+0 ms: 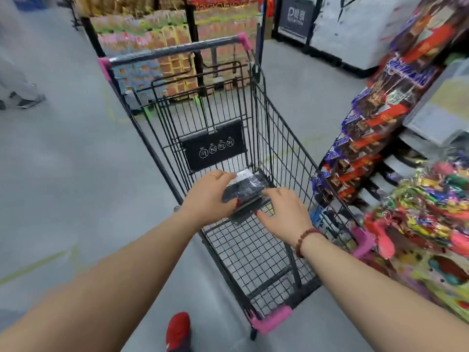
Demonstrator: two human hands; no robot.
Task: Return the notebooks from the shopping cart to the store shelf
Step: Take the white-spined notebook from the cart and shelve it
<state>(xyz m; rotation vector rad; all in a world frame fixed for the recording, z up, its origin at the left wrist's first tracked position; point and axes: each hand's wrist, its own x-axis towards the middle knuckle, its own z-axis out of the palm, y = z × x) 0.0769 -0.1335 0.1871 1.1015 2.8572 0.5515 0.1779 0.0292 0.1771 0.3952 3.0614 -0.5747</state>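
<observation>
A black wire shopping cart (276, 138) with pink corner guards stands in front of me. Inside it lies a small stack of dark, plastic-wrapped notebooks (247, 191). My left hand (210, 196) grips the stack's left side, fingers curled over its top edge. On the right, my right hand (281, 212), with a bead bracelet at the wrist, rests on the stack's right end, fingers spread over it. The lower notebooks are partly hidden under both hands. The store shelf for notebooks cannot be told from this view.
A rack of packaged snacks (375, 128) and a bin of bright wrapped candy (431, 212) crowd the cart's right side. Stacked cartons (162, 44) stand beyond the cart. A person's legs (20, 87) are at far left. Grey floor lies to the left; my red shoe (179, 331) shows below.
</observation>
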